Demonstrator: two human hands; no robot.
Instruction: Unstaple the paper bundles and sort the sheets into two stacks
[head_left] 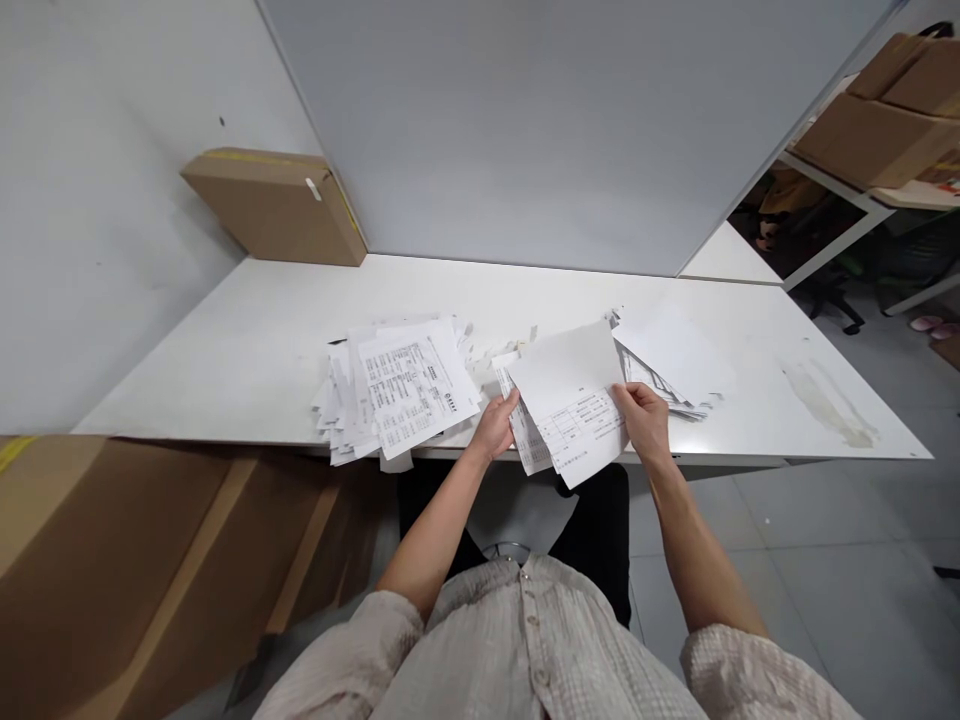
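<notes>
Between my hands, over the front edge of the desk, are printed paper sheets [574, 385]. My left hand [496, 425] is closed on the left edge of the sheets, thumb on top. The top sheet's right edge is pinched between the thumb and fingers of my right hand [643, 415]. Beneath it, a second printed sheet [529, 440] shows on the left. To the left lies an uneven stack of printed papers [412, 385], partly over the desk edge. Another pile of papers [667, 350] lies right of the held sheets, partly hidden behind them and my right hand.
Small torn paper scraps [491, 350] lie on the white desk [225, 350] between the piles. A flat cardboard box [281, 205] leans at the back left, beside a grey panel [510, 130]. Large cardboard boxes [150, 540] stand below left. More boxes [877, 135] sit on a far-right desk.
</notes>
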